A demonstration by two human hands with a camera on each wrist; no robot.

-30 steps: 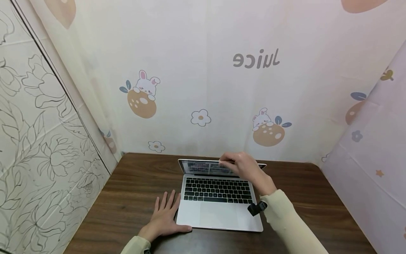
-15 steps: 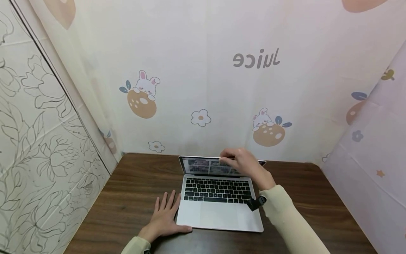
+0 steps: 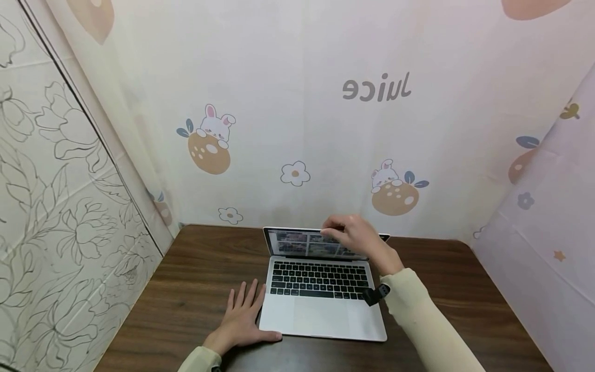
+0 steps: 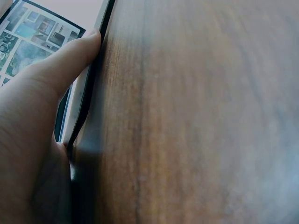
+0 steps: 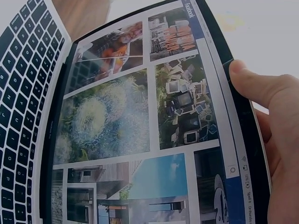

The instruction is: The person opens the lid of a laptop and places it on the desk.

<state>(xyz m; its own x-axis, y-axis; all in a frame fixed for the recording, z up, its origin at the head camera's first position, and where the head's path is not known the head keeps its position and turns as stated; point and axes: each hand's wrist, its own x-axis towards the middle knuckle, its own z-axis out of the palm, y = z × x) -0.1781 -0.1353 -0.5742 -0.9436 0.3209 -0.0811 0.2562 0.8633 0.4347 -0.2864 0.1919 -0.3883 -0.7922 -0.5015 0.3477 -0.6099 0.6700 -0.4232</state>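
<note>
A silver laptop (image 3: 321, 316) with black keys sits on the wooden table, its lid raised and its screen (image 5: 117, 107) lit with a grid of pictures. My right hand (image 3: 355, 235) pinches the top edge of the lid, thumb on the screen side and fingers behind it, as the right wrist view shows. At the laptop's front left corner, my left hand (image 3: 241, 320) lies with its fingers spread on the table. Its thumb (image 4: 74, 58) reaches along the front edge of the laptop base and touches it.
The dark brown table (image 3: 200, 268) extends to both sides of the laptop. Behind it hangs a pale curtain (image 3: 297, 129) with rabbit and fruit prints. A white panel with flower line drawings (image 3: 69, 217) borders the left side, and more patterned cloth (image 3: 548, 248) the right.
The lid has tilted slightly further back, showing more of the screen, and my right hand has risen a little with it. My left hand and the laptop base have stayed in place.
</note>
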